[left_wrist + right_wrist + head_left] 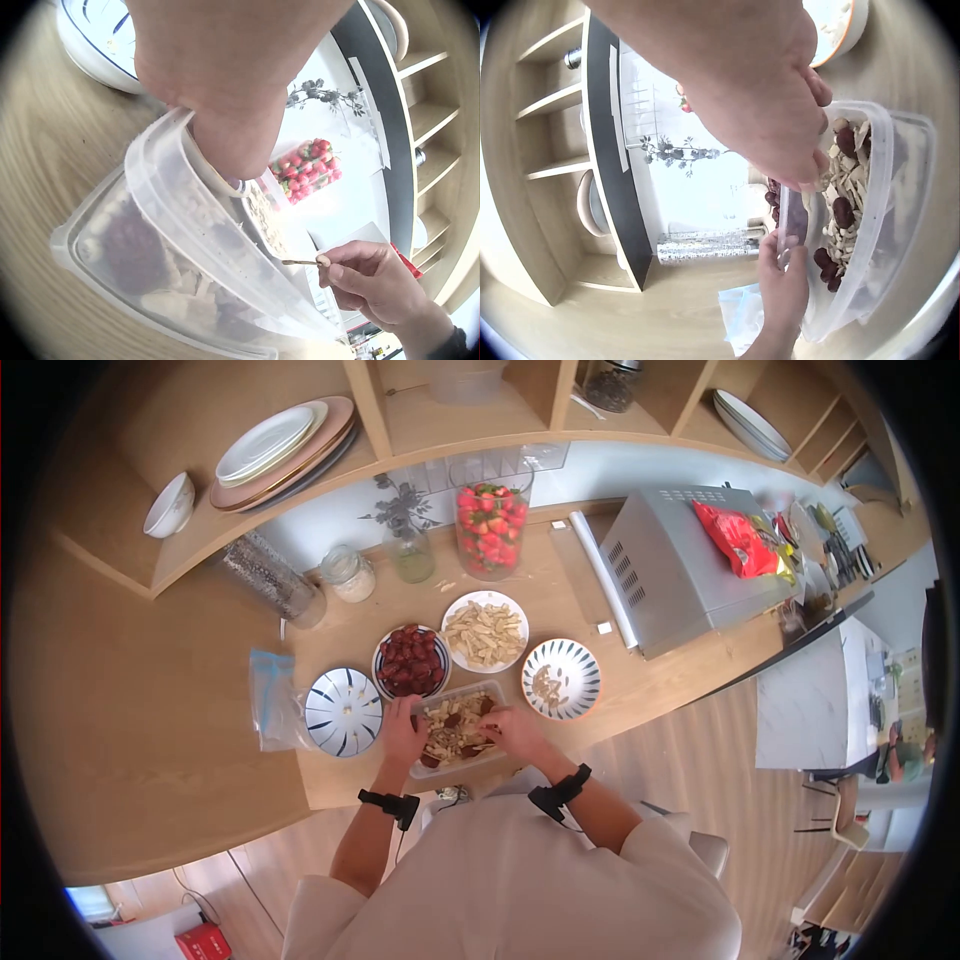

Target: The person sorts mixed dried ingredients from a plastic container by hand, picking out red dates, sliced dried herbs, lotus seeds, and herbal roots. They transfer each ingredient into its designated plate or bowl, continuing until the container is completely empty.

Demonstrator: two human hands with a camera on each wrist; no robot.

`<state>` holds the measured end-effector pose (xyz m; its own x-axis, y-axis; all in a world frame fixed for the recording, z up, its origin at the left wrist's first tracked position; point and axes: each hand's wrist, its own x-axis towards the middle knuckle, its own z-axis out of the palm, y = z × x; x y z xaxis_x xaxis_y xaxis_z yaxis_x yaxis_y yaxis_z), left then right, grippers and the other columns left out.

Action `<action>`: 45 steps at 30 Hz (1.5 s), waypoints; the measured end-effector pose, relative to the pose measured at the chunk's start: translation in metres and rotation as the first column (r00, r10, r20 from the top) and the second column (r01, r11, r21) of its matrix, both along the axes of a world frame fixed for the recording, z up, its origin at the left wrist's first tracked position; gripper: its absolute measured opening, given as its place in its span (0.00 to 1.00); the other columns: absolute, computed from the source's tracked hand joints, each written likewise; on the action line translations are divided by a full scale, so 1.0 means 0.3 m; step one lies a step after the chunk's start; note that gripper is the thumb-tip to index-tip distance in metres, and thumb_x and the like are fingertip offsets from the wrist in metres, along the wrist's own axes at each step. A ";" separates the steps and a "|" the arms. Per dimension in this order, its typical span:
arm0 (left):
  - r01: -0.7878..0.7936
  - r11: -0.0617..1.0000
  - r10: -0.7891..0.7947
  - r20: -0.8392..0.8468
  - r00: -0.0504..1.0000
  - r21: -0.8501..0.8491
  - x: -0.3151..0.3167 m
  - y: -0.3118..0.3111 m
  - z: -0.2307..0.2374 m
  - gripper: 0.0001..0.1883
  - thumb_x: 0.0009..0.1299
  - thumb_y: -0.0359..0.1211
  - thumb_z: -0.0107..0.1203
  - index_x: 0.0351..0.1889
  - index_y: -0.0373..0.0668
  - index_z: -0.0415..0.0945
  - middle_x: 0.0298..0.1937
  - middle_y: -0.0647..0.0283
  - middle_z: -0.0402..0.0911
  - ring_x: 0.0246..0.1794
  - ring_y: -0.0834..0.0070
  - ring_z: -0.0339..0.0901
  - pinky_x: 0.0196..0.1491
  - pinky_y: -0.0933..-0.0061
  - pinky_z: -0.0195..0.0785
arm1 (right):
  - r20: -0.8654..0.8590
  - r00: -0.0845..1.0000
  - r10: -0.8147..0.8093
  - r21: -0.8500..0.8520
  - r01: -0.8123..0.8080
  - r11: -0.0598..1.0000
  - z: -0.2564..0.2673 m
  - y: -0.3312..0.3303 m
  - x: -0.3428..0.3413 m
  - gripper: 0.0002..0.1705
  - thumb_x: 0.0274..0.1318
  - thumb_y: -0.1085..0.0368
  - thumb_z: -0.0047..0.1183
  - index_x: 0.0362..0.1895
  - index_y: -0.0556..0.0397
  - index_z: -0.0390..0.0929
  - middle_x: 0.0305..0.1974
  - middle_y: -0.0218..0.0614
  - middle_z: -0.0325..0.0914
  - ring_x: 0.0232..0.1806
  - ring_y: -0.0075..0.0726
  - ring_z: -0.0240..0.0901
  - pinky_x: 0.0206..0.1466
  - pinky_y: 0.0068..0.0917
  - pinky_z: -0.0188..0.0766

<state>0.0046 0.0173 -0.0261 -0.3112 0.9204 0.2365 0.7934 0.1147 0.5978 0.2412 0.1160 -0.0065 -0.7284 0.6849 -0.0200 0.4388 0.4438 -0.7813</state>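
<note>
A clear plastic box (466, 766) near the counter's front edge holds pale dried slices, small pale pieces and red dates (843, 213). My left hand (403, 731) grips the box's left rim, its thumb and fingers on either side of the wall in the right wrist view. Above the box's right part, my right hand (518, 734) pinches a thin slice (300, 262) between thumb and fingertips. Behind the box stand a bowl of red dates (411, 662) and a plate of pale slices (485, 632).
A striped bowl (343, 712) and a zip bag (272, 700) lie to the left. Right of the box stands a bowl with small pieces (561, 679). Further back are a strawberry container (492, 530), glass jars (348, 573) and a grey appliance (680, 565).
</note>
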 end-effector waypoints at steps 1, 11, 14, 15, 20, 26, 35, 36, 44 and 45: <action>0.010 1.000 -0.010 -0.005 1.000 0.001 -0.001 0.001 -0.005 0.21 0.59 0.25 0.55 0.53 0.44 0.73 0.48 0.55 0.75 0.50 0.50 0.71 0.53 0.54 0.68 | -0.018 1.000 0.005 0.029 -0.005 1.000 -0.007 -0.001 0.009 0.06 0.54 0.63 0.61 0.36 0.44 0.87 0.35 0.35 0.83 0.38 0.49 0.80 0.40 0.43 0.76; 0.016 1.000 -0.016 -0.006 1.000 0.007 0.009 -0.001 0.005 0.20 0.61 0.23 0.55 0.53 0.40 0.71 0.48 0.50 0.75 0.51 0.48 0.71 0.55 0.54 0.66 | -0.120 0.993 0.016 -0.059 -0.023 0.998 0.033 0.003 0.073 0.06 0.53 0.68 0.61 0.36 0.52 0.86 0.38 0.37 0.84 0.39 0.49 0.80 0.41 0.39 0.75; 0.008 1.000 -0.008 -0.014 1.000 0.015 0.011 0.002 0.002 0.20 0.61 0.23 0.55 0.53 0.40 0.72 0.47 0.50 0.75 0.51 0.47 0.71 0.55 0.54 0.66 | -0.112 0.993 0.048 -0.031 -0.052 0.998 0.028 0.013 0.085 0.05 0.54 0.68 0.61 0.36 0.53 0.86 0.38 0.38 0.84 0.38 0.49 0.80 0.41 0.38 0.75; 0.006 1.000 -0.006 -0.023 1.000 0.019 0.014 0.003 0.007 0.20 0.61 0.23 0.55 0.53 0.40 0.72 0.47 0.50 0.75 0.51 0.47 0.71 0.54 0.54 0.66 | -0.110 0.992 0.053 -0.038 -0.058 0.998 0.020 0.015 0.088 0.05 0.54 0.68 0.61 0.36 0.53 0.86 0.38 0.38 0.84 0.38 0.49 0.80 0.41 0.38 0.75; 0.000 1.000 0.000 -0.011 1.000 -0.017 0.053 0.015 0.011 0.20 0.60 0.23 0.55 0.53 0.41 0.72 0.47 0.52 0.75 0.50 0.49 0.72 0.52 0.54 0.68 | -0.135 0.991 0.007 -0.034 -0.011 0.999 0.032 0.032 0.097 0.06 0.55 0.67 0.61 0.37 0.51 0.86 0.37 0.36 0.82 0.37 0.50 0.79 0.40 0.38 0.76; 0.025 1.000 -0.025 0.035 0.999 0.004 0.099 0.042 -0.008 0.20 0.61 0.23 0.54 0.52 0.40 0.72 0.48 0.52 0.75 0.51 0.49 0.73 0.53 0.54 0.68 | -0.205 0.964 -0.168 0.246 0.217 0.945 0.132 0.111 0.155 0.06 0.55 0.66 0.61 0.38 0.48 0.85 0.37 0.36 0.81 0.34 0.49 0.79 0.37 0.41 0.77; 0.042 0.999 -0.042 0.003 0.999 -0.011 0.100 0.046 -0.014 0.20 0.61 0.23 0.54 0.52 0.40 0.72 0.49 0.51 0.74 0.51 0.48 0.71 0.53 0.53 0.67 | -0.094 0.920 -0.381 0.470 0.378 0.797 0.039 0.220 0.306 0.07 0.57 0.65 0.59 0.41 0.45 0.84 0.38 0.31 0.80 0.31 0.44 0.81 0.33 0.36 0.78; 0.038 0.999 -0.038 -0.010 0.999 -0.021 0.100 0.050 -0.015 0.20 0.61 0.24 0.54 0.53 0.40 0.72 0.49 0.50 0.74 0.52 0.47 0.71 0.54 0.52 0.67 | 0.032 0.920 -0.390 0.436 0.338 0.834 0.025 0.219 0.312 0.06 0.56 0.66 0.60 0.39 0.47 0.84 0.37 0.32 0.81 0.31 0.45 0.81 0.33 0.38 0.78; 0.032 0.999 -0.032 0.010 0.999 -0.040 0.106 0.046 -0.007 0.19 0.62 0.24 0.54 0.53 0.39 0.72 0.50 0.50 0.75 0.54 0.47 0.71 0.56 0.53 0.66 | 0.043 0.904 -0.425 0.252 0.402 0.880 0.020 0.169 0.314 0.06 0.54 0.67 0.61 0.37 0.50 0.83 0.36 0.35 0.81 0.34 0.49 0.81 0.36 0.40 0.78; 0.036 0.999 -0.036 0.003 0.999 -0.024 0.106 0.048 0.002 0.19 0.62 0.23 0.54 0.53 0.38 0.71 0.50 0.49 0.75 0.53 0.47 0.72 0.57 0.54 0.66 | 0.005 0.913 -0.407 0.235 0.394 0.888 0.037 0.160 0.297 0.06 0.54 0.67 0.61 0.37 0.50 0.83 0.36 0.35 0.81 0.34 0.49 0.80 0.36 0.40 0.78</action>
